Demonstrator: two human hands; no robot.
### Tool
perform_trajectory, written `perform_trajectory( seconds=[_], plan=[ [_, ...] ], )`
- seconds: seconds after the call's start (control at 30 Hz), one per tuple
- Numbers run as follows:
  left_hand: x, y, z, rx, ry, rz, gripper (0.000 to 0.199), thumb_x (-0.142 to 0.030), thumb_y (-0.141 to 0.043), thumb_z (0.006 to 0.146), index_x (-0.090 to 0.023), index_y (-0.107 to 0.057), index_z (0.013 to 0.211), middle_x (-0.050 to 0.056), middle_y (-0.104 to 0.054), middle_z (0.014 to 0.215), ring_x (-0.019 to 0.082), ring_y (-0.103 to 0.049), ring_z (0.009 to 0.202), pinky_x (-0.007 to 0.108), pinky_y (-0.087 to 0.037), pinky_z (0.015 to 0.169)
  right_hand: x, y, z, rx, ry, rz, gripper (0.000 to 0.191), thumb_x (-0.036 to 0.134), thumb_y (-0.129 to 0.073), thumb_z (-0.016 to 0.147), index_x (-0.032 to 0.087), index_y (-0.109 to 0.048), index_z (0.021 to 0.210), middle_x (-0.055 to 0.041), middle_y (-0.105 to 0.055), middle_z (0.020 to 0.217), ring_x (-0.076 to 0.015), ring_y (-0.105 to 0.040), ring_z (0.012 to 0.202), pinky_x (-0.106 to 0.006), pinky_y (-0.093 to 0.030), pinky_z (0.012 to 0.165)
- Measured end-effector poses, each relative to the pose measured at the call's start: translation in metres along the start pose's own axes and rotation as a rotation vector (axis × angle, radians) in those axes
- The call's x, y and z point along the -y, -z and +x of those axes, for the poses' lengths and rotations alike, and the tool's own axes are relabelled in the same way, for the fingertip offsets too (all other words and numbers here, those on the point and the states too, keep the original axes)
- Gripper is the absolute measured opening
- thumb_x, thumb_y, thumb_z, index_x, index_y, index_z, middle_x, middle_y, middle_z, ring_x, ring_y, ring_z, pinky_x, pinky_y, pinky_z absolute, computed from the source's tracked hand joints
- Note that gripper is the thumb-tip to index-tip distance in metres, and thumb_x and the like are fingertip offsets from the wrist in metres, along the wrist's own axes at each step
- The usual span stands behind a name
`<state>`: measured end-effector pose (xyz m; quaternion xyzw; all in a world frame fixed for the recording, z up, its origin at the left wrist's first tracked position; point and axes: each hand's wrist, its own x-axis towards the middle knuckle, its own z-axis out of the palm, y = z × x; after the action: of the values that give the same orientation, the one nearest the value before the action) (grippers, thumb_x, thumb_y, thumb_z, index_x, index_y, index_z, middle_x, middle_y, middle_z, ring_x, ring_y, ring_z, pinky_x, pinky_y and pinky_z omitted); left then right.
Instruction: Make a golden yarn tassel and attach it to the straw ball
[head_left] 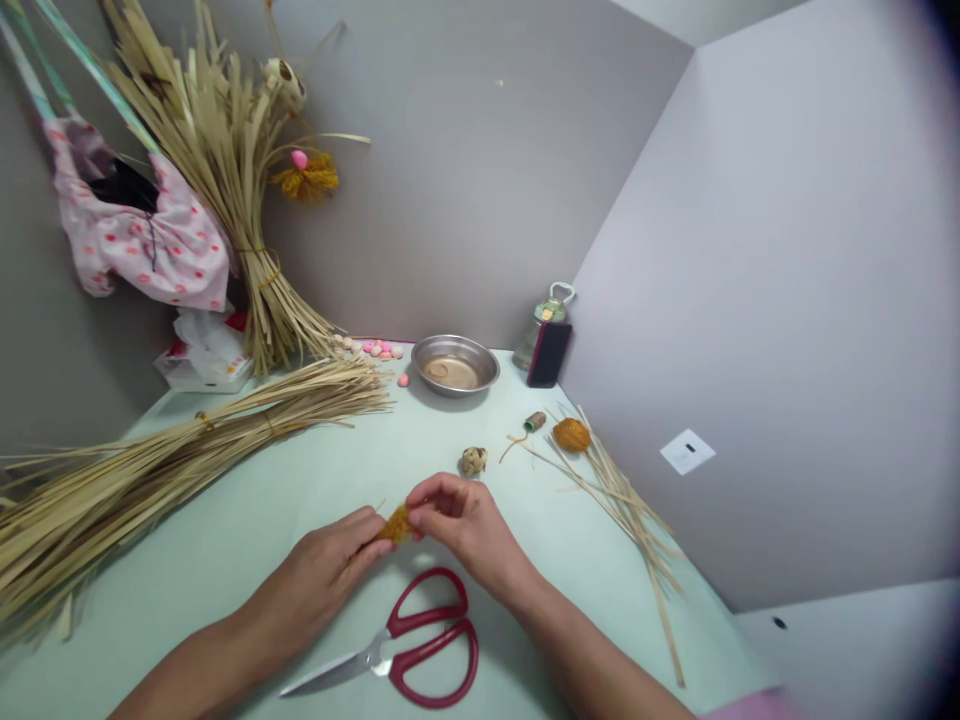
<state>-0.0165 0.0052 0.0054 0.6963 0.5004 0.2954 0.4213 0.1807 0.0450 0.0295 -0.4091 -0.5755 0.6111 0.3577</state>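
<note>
Between my two hands is a small tuft of golden-brown yarn. My left hand is closed on its left end, fingers wrapped round it. Thumb and fingertips of my right hand pinch its right end. Just below the hands lie red-handled scissors, blades pointing left and slightly apart. A small woven straw ball sits right behind my right hand. Farther right are a green-and-brown thread spool and a ball of orange-brown yarn.
Bundled straw covers the table's left side, with a standing bundle behind. A metal bowl of water, pink and white beads, a phone against a bottle and a tissue pack stand at the back. Loose straws lie right.
</note>
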Motion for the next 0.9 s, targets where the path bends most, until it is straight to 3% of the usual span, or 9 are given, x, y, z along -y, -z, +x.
perform_trajectory(
  seconds=[0.1, 0.23, 0.37, 0.43, 0.5, 0.6, 0.7, 0.8, 0.9],
  plan=[
    [0.003, 0.004, 0.002, -0.025, 0.043, -0.07, 0.028, -0.041, -0.05, 0.095, -0.024, -0.064, 0.078, 0.0, -0.061, 0.075, 0.02, -0.056, 0.072, 0.027, -0.039, 0.068, 0.012, 0.01, -0.015, -0.027, 0.162, -0.42, 0.006, 0.023, -0.062, 0.086, 0.018, -0.063, 0.088, -0.0015, -0.064, 0.084, -0.0146, -0.059, 0.079, -0.027, -0.047, 0.075],
    [0.008, 0.011, 0.006, -0.057, 0.158, -0.257, 0.034, -0.047, -0.051, 0.094, -0.021, -0.066, 0.077, -0.001, -0.056, 0.07, 0.018, -0.05, 0.068, 0.026, -0.037, 0.063, 0.008, 0.007, -0.041, 0.502, 0.342, -1.077, 0.017, 0.018, -0.065, 0.085, 0.018, -0.062, 0.102, -0.0059, -0.065, 0.098, -0.0199, -0.06, 0.089, -0.03, -0.049, 0.078],
    [0.012, 0.015, 0.009, -0.063, 0.224, -0.422, 0.037, -0.05, -0.053, 0.093, -0.019, -0.064, 0.075, -0.004, -0.044, 0.062, 0.013, -0.035, 0.056, 0.023, -0.026, 0.051, -0.01, -0.014, -0.052, 0.605, 0.489, -1.454, 0.013, 0.011, -0.055, 0.088, 0.009, -0.062, 0.099, -0.0132, -0.066, 0.089, -0.026, -0.06, 0.08, -0.037, -0.051, 0.073],
    [0.012, 0.017, 0.009, -0.089, 0.237, -0.486, 0.036, -0.05, -0.054, 0.093, -0.019, -0.062, 0.076, -0.005, -0.042, 0.061, 0.011, -0.031, 0.054, 0.022, -0.023, 0.049, -0.008, -0.015, -0.051, 0.58, 0.436, -1.439, 0.015, 0.012, -0.056, 0.087, 0.01, -0.061, 0.101, -0.0135, -0.065, 0.092, -0.0246, -0.06, 0.076, -0.034, -0.05, 0.065],
    [0.012, 0.021, 0.008, -0.142, 0.259, -0.569, 0.035, -0.049, -0.056, 0.092, -0.018, -0.061, 0.077, -0.006, -0.04, 0.061, 0.01, -0.028, 0.053, 0.02, -0.021, 0.048, 0.002, -0.004, -0.049, 0.51, 0.301, -1.26, 0.026, 0.016, -0.063, 0.082, 0.014, -0.059, 0.107, -0.0108, -0.062, 0.102, -0.0191, -0.06, 0.073, -0.028, -0.048, 0.06],
    [0.009, 0.027, 0.008, -0.235, 0.261, -0.744, 0.031, -0.047, -0.06, 0.091, -0.018, -0.061, 0.079, -0.007, -0.039, 0.064, 0.009, -0.027, 0.053, 0.018, -0.024, 0.049, 0.015, 0.023, -0.044, 0.357, 0.136, -0.876, 0.041, 0.017, -0.064, 0.082, 0.023, -0.056, 0.122, -0.0042, -0.059, 0.106, -0.0145, -0.061, 0.081, -0.025, -0.049, 0.073],
    [0.004, 0.03, 0.007, -0.27, 0.231, -0.85, 0.028, -0.044, -0.061, 0.091, -0.018, -0.061, 0.081, -0.007, -0.039, 0.067, 0.009, -0.028, 0.054, 0.017, -0.028, 0.05, 0.014, 0.043, -0.038, 0.243, 0.033, -0.604, 0.058, 0.024, -0.073, 0.079, 0.026, -0.051, 0.133, -0.0038, -0.058, 0.11, -0.0163, -0.06, 0.09, -0.028, -0.051, 0.084],
    [-0.001, 0.026, 0.006, -0.252, 0.248, -0.823, 0.032, -0.048, -0.061, 0.09, -0.018, -0.06, 0.078, -0.006, -0.041, 0.067, 0.009, -0.028, 0.055, 0.017, -0.029, 0.052, 0.007, 0.047, -0.034, 0.299, 0.049, -0.566, 0.078, 0.037, -0.083, 0.07, 0.027, -0.047, 0.138, -0.0054, -0.055, 0.115, -0.0202, -0.057, 0.101, -0.034, -0.048, 0.094],
    [-0.002, 0.017, 0.005, -0.199, 0.256, -0.7, 0.037, -0.053, -0.059, 0.089, -0.018, -0.061, 0.076, -0.006, -0.041, 0.064, 0.01, -0.029, 0.054, 0.019, -0.027, 0.052, 0.005, 0.041, -0.031, 0.36, 0.093, -0.554, 0.074, 0.042, -0.081, 0.073, 0.026, -0.048, 0.137, -0.006, -0.055, 0.117, -0.0208, -0.055, 0.104, -0.035, -0.046, 0.097]
  ],
)
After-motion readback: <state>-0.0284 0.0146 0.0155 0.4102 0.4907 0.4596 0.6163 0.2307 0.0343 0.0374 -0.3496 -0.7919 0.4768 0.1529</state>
